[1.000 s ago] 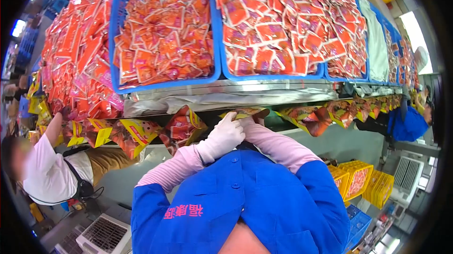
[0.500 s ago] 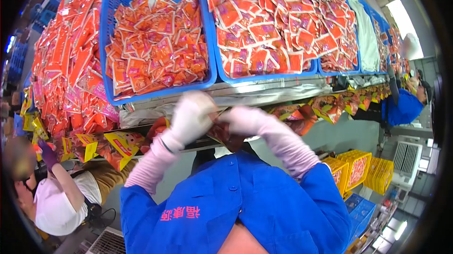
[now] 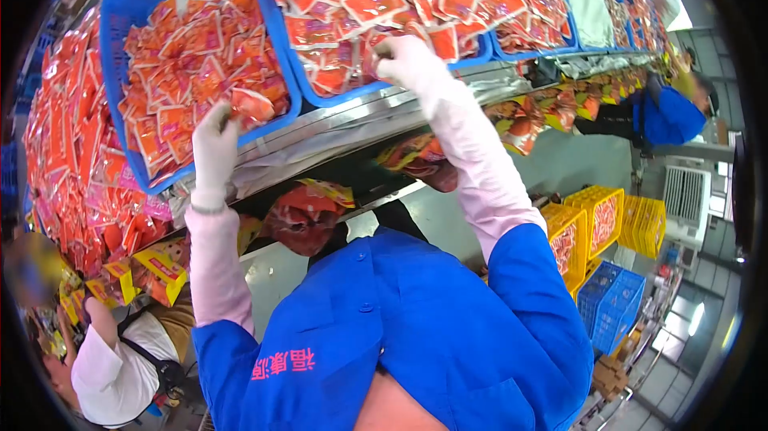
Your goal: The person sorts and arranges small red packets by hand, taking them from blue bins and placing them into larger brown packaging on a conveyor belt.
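Observation:
My left hand (image 3: 214, 147), in a white glove, pinches a small red packet (image 3: 254, 104) over the front edge of the left blue basket (image 3: 296, 99). Many similar red packets (image 3: 172, 55) fill that basket. At the front of the middle blue basket (image 3: 320, 100), my right hand (image 3: 410, 63) has its gloved fingers closed around a red packet (image 3: 392, 37) among the heaped ones. Between my arms, below the baskets, hang a red bag (image 3: 300, 219) and a red-and-yellow bag (image 3: 420, 160).
Loose red packets (image 3: 68, 127) are heaped at the left. A person in white (image 3: 120, 367) stands lower left, another in blue (image 3: 676, 115) at the right. Yellow crates (image 3: 600, 219) and a blue crate (image 3: 610, 303) stand lower right.
My hands were close together at the hanging bags. They have moved apart and up to the two baskets, each now at a packet. The view has shifted, so the baskets appear further left.

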The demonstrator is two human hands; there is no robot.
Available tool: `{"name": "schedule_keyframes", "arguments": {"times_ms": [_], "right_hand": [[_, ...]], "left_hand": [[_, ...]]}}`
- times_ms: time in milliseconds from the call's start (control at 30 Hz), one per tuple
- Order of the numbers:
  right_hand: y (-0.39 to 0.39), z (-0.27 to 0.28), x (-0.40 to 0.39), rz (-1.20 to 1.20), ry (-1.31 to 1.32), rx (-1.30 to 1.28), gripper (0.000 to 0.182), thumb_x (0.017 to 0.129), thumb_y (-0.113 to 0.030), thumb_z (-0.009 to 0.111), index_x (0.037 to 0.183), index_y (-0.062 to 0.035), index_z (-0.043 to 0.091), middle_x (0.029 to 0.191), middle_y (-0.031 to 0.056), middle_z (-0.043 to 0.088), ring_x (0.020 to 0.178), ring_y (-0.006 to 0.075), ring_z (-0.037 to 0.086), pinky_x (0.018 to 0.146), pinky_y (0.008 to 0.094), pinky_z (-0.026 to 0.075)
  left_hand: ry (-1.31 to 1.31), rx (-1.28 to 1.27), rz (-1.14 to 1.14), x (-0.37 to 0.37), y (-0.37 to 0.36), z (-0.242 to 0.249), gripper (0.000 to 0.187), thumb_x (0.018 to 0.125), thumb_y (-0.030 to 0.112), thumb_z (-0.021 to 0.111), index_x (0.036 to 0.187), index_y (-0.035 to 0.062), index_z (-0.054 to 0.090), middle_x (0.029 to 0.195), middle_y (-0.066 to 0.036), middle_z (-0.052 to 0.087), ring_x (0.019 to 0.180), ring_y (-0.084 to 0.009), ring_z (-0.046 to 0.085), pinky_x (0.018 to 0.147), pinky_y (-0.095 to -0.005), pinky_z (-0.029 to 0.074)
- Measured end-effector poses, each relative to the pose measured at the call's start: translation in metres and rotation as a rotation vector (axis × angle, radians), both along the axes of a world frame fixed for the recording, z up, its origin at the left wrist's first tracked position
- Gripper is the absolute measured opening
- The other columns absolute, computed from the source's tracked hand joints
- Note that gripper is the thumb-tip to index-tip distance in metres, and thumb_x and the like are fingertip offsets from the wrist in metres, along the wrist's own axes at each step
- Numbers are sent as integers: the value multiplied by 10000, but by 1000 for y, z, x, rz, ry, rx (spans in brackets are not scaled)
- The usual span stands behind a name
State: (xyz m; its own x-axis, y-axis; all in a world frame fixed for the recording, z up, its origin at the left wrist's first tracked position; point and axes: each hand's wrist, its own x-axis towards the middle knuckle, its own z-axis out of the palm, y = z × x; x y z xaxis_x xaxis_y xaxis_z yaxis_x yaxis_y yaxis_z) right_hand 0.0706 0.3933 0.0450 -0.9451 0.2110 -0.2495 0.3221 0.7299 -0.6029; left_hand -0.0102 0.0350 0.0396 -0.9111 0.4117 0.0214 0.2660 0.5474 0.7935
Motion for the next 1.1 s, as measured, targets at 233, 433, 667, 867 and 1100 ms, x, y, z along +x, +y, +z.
{"name": "schedule_keyframes", "arguments": {"times_ms": [233,433,667,867,1100], "right_hand": [[5,79,147,-121,-76,-601,220,902,-188,683,1061,-46,737,882,-7,705,773,104,616,697,309,517],[-63,-44,151,514,-382,293,166,862,-154,643,960,-48,724,963,185,732,891,344,716,768,434,569],[-104,-148,130,595,-273,-22,291,886,-300,604,1046,-108,753,1045,149,744,1004,326,717,856,453,564],[-34,-4,31,143,135,174,317,855,-356,696,1048,-108,736,957,137,743,906,343,717,824,438,558],[-49,-99,-71,-162,-191,323,524,789,-309,768,1252,-100,636,1178,192,693,1113,335,670,962,418,538]], "left_hand": [[285,161,-786,179,139,-8,199,793,118,754,967,88,662,1012,-87,717,1021,-291,680,908,-404,537],[553,-291,-915,165,113,-42,153,747,243,716,765,93,691,773,-67,657,880,-253,659,1103,-485,400],[530,-92,-847,146,87,-37,82,726,160,674,662,135,629,680,-45,609,740,-255,647,1020,-467,469],[551,-299,-34,-10,22,-23,167,790,128,730,931,61,670,1020,-114,689,983,-331,636,833,-457,482],[437,-795,-201,-93,58,-129,153,833,235,685,955,173,752,1061,-96,711,1025,-301,659,876,-485,495]]}}
